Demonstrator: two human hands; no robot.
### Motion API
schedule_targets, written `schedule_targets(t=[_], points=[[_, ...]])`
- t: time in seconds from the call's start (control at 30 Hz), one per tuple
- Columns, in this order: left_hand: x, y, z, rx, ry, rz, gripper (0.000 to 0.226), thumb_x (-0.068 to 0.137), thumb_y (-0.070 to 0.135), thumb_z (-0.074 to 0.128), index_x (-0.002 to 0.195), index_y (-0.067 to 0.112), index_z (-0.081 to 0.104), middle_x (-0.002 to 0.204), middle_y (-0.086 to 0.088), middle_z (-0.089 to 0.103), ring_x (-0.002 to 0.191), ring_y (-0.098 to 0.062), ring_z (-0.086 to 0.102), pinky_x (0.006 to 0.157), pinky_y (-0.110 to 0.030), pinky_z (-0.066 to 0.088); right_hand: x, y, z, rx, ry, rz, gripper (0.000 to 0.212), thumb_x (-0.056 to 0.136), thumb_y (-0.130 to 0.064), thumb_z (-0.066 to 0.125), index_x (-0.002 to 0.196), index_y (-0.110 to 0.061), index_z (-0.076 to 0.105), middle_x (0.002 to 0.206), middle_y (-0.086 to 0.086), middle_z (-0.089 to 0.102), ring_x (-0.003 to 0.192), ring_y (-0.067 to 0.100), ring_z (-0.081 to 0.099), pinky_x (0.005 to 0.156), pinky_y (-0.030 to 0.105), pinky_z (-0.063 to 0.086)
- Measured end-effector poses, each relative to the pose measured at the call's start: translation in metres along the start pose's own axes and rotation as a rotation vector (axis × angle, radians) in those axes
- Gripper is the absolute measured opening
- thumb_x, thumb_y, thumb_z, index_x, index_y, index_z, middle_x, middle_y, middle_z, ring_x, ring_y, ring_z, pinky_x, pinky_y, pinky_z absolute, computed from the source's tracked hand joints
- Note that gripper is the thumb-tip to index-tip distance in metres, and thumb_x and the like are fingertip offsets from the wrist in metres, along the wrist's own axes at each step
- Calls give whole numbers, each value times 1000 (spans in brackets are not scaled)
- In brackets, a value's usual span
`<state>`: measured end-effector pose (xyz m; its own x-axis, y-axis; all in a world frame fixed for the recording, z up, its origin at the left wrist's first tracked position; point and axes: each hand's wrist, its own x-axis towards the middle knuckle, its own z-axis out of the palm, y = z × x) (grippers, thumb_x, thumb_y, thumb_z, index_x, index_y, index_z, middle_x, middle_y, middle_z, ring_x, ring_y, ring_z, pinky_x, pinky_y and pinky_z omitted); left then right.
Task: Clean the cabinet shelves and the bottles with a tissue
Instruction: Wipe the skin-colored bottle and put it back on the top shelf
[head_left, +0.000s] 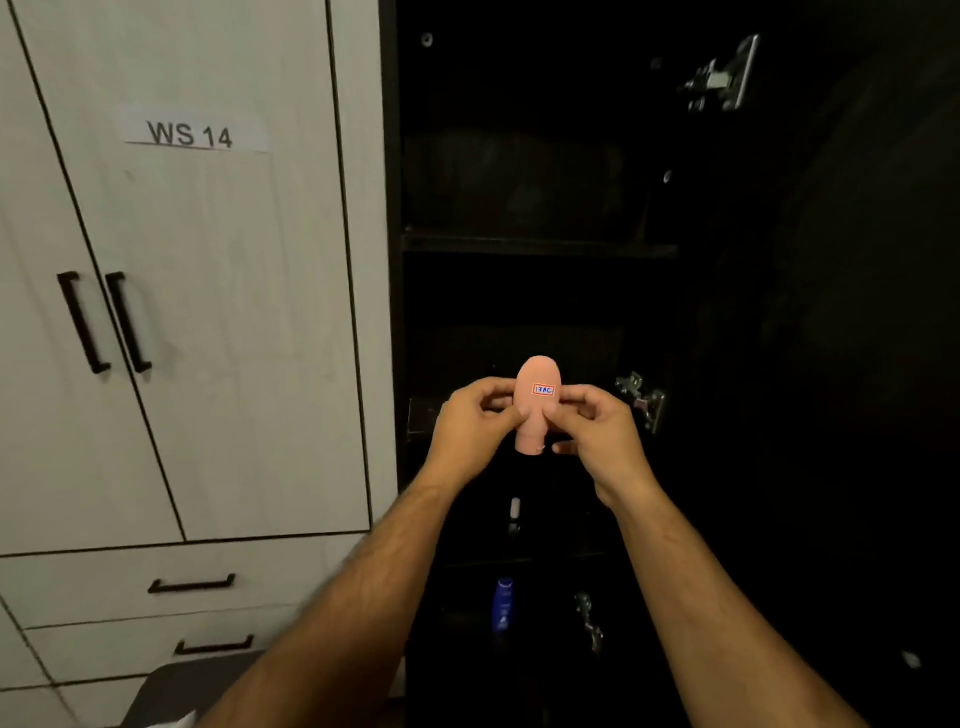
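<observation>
Both hands, left (475, 421) & right (597, 431), pinch pink bottle (537, 402) mid-frame; prob. light, smooth plastic, slippery; hold at its sides.

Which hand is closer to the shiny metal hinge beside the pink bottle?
The right hand. It grips the pink bottle just left of the hinge, while the left hand holds the bottle's far side, with the bottle between it and the hinge.
</observation>
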<state>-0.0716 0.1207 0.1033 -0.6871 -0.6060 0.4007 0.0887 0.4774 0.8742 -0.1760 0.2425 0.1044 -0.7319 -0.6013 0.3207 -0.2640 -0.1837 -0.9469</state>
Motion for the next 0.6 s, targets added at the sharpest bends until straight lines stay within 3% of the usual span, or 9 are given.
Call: schedule_targets(t=[0.2, 0.43, 0.6], points=[[51, 51, 5, 32, 89, 122, 32, 83, 24, 74, 114, 29, 66, 103, 9, 70, 93, -4, 67, 90, -37, 55, 51, -52, -16, 18, 17, -164, 18, 87, -5, 67, 90, -23, 68, 83, -2, 72, 70, 5, 69, 53, 21, 50], [110, 112, -21, 128, 150, 333, 28, 80, 22, 76, 107, 24, 70, 95, 9, 71, 91, -3, 67, 88, -32, 55, 107, -111, -17, 2, 2, -356, 14, 86, -9, 69, 96, -18, 68, 92, 6, 74, 83, 17, 70, 60, 30, 53], [159, 146, -40, 206, 103, 376, 26, 81, 22, 76, 105, 28, 67, 91, 12, 70, 86, 2, 66, 79, -18, 53, 148, -145, -18, -76, 8, -410, 15, 87, -14, 71, 101, -17, 69, 95, 3, 74, 86, 16, 72, 69, 35, 57]])
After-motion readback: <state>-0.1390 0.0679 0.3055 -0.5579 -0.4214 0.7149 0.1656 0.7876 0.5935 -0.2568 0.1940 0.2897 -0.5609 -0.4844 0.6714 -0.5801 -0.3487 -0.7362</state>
